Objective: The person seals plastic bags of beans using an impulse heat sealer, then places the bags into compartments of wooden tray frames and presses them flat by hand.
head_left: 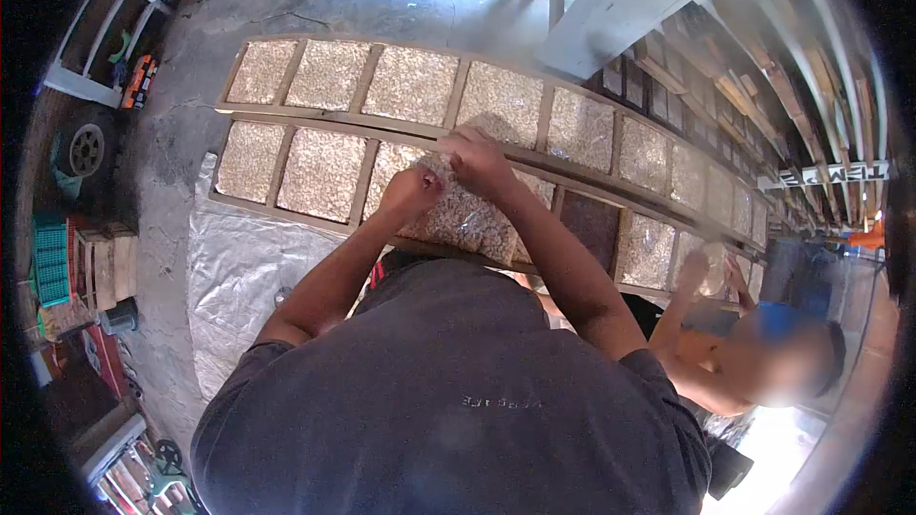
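A clear plastic bag of pale beans [472, 224] lies tilted over the near wooden frame [320, 215], partly covering its compartments. My left hand [412, 193] is closed at the bag's upper left edge, fingers curled in a pinch. Beside it, my right hand [477, 164] is closed at the bag's top edge, close to the rail between the two frames. The plastic between my fingers is mostly hidden. To the left, a flat filled bag [322, 172] fills one compartment. Beyond my hands, the far frame [363, 86] holds a row of similar bags.
A dark compartment [587, 224] shows right of my forearm. At the right, another person [706, 353] holds a bag [713, 269] over the frames. A white post [630, 14] rises behind. Silvery sheeting [243, 267] covers the floor at left, near crates [105, 262].
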The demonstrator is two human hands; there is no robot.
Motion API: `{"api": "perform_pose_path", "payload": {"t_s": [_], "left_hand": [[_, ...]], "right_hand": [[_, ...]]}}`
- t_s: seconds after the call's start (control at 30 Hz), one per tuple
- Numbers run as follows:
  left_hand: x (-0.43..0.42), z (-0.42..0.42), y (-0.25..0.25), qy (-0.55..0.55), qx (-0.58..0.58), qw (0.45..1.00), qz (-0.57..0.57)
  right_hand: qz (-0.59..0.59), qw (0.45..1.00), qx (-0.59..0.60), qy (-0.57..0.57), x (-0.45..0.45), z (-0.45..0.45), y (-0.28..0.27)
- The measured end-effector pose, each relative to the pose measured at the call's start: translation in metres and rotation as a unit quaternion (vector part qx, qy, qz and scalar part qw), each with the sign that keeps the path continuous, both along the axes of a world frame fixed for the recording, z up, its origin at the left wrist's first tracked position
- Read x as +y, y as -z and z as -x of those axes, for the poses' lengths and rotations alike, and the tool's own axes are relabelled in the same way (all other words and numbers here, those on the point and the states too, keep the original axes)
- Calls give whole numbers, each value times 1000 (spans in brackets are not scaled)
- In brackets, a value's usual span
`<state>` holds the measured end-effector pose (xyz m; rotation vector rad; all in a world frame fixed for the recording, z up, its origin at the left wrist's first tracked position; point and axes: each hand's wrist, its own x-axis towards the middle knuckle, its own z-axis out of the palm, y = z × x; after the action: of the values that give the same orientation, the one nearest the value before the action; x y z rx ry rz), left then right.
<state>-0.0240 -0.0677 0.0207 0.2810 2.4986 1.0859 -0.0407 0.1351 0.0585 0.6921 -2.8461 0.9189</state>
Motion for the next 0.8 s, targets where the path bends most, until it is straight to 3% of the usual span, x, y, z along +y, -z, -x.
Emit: {"api": "perform_pose_path", "payload": {"t_s": [0.07,0.13,0.23,0.27,0.3,0.37,0.43,0.5,0.53,0.6,0.63,0.73,0.77,0.8], "left_hand": [[-1,7,5,36,28,998,32],[-8,11,2,6,-36,999,17],[-31,13,21,-43,-40,998,-38],[-34,11,10,-57,-26,996,-61],[-31,4,-1,-114,-115,974,-157],[-21,-17,-60,-2,26,988,-150],[-7,-30,-74,62,174,970,-155],[4,-34,-77,81,332,923,-175],[2,-32,-71,3,266,950,-161],[-9,-30,-43,-147,120,973,-129],[-18,-24,-28,-138,85,982,-94],[-21,-15,-19,-51,-50,997,3],[-17,-14,-5,-25,21,999,-30],[-16,-8,8,1,5,1000,-5]], "right_hand": [[45,997,54,20,-4,-7,-2],[79,989,115,53,-8,-20,-7],[161,942,-227,186,-13,-54,-25],[251,893,-314,202,-14,-64,-19],[337,828,-393,214,-13,-72,-12],[503,675,-495,215,-16,-81,-15],[653,500,-537,189,-27,-87,-39],[662,474,-538,217,-25,-90,-27],[666,464,-536,231,-19,-88,-21],[626,546,-494,258,-2,-90,-13],[602,582,-473,273,5,-94,-11],[601,581,-458,303,13,-94,-25],[595,592,-455,297,14,-94,-21],[588,604,-452,292,16,-95,-15]]}}
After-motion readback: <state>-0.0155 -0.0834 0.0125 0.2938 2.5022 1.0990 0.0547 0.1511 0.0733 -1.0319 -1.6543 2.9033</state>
